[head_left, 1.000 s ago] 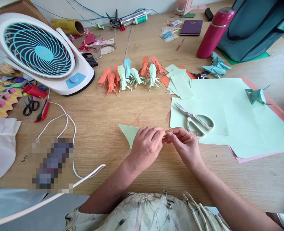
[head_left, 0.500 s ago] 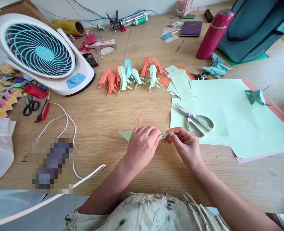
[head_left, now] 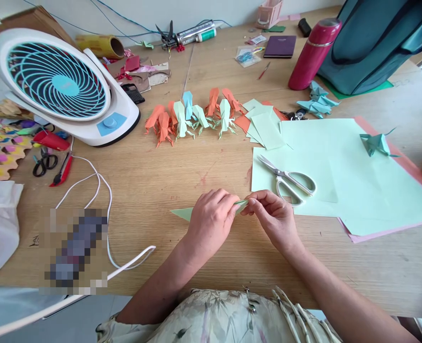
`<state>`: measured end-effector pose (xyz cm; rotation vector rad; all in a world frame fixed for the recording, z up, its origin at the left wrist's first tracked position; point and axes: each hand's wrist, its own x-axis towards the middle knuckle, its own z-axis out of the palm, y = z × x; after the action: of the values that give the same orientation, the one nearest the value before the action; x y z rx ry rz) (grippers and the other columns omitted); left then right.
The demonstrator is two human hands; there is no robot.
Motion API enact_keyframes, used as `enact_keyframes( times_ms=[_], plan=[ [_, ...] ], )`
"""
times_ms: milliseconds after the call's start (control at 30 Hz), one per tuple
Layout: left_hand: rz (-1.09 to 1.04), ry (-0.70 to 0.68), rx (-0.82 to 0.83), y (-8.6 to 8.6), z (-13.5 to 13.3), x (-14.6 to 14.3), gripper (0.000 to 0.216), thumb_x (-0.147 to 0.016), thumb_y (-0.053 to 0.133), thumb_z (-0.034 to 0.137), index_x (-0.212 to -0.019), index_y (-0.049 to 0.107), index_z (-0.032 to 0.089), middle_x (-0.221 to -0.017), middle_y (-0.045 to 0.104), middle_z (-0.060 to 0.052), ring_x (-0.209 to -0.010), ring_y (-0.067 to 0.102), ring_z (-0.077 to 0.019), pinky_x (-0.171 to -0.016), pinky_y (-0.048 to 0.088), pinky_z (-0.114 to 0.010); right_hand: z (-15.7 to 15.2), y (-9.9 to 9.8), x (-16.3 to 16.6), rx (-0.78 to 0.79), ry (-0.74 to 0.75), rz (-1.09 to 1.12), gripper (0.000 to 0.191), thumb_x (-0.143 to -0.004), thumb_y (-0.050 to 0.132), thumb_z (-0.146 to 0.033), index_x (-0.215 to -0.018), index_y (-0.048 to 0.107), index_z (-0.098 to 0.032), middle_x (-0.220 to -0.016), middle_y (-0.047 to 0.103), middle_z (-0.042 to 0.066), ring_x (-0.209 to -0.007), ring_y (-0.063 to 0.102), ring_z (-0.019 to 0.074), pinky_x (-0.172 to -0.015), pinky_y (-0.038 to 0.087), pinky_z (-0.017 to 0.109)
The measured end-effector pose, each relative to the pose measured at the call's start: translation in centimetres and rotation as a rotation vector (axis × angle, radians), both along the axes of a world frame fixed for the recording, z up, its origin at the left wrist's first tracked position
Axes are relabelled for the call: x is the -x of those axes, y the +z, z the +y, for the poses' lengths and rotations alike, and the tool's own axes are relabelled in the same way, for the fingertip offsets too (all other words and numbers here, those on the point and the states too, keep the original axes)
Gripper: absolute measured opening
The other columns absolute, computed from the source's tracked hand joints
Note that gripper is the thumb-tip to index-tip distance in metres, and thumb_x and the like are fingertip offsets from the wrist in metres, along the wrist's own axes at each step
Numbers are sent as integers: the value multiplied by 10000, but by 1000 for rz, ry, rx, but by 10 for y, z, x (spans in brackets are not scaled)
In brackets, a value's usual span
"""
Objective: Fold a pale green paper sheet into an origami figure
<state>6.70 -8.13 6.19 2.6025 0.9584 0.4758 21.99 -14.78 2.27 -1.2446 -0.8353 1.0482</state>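
Note:
A folded piece of light green paper (head_left: 182, 214) lies between my two hands above the front of the table, its pointed end sticking out to the left. My left hand (head_left: 212, 216) is closed over the middle of the paper and hides most of it. At the paper's right end, the thumb and fingertips of my right hand (head_left: 271, 214) pinch it. White-handled scissors (head_left: 285, 177), partly open, rest on large light green sheets (head_left: 314, 143) just beyond my right hand.
Folded paper animals (head_left: 225, 116) in orange, green and blue stand mid-table beside cut paper pieces (head_left: 267, 126). A white fan (head_left: 125, 114) is at the left, near a white cable (head_left: 108, 190). A pink bottle (head_left: 314, 55) and teal bag (head_left: 368, 43) stand at the back right.
The paper's left tip has dropped lower and shifted slightly left, so the paper is tilted more. Both hands keep their hold. The whole view has shifted a little.

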Motion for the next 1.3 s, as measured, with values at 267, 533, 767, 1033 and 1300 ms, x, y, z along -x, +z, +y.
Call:
enact_keyframes(
  times_ms=[267, 533, 767, 1033, 1300],
  plan=[
    [-111, 0, 53, 2, -1, 3, 78, -941, 535, 167, -941, 611, 187, -868, 650, -21, -820, 582, -169, -732, 438, -296, 3, -3, 2, 15, 59, 140, 177, -789, 761, -341, -833, 648, -211, -777, 639, 0, -669, 606, 128, -640, 515, 262],
    [-91, -17, 37, 2, -4, 2, 74, -936, 547, 178, -934, 621, 183, -850, 641, -25, -804, 580, -172, -730, 440, -303, 2, 1, 2, 38, 90, 152, 201, -798, 748, -376, -818, 633, -212, -753, 623, -6, -669, 590, 130, -658, 515, 274],
    [-27, -26, 17, 6, -6, 1, 145, -885, 641, 235, -1022, 621, 194, -943, 664, -33, -880, 600, -202, -775, 445, -332, 2, 3, 1, 28, 83, 172, 176, -823, 731, -361, -824, 637, -212, -746, 624, -8, -671, 596, 126, -650, 523, 264],
    [10, -38, -15, 8, -6, 3, 134, -913, 577, 164, -1036, 618, 199, -885, 663, -18, -837, 595, -186, -749, 435, -320, 1, 1, 1, 12, 92, 157, 164, -847, 710, -361, -834, 645, -211, -740, 629, -7, -688, 610, 126, -679, 528, 265],
    [36, -49, -96, 11, -6, 3, 143, -968, 491, 176, -993, 631, 189, -855, 663, -29, -793, 571, -175, -725, 418, -319, 2, 2, 2, 4, 76, 115, 197, -831, 718, -401, -856, 641, -222, -791, 660, 15, -745, 639, 163, -734, 550, 313]
  ],
)
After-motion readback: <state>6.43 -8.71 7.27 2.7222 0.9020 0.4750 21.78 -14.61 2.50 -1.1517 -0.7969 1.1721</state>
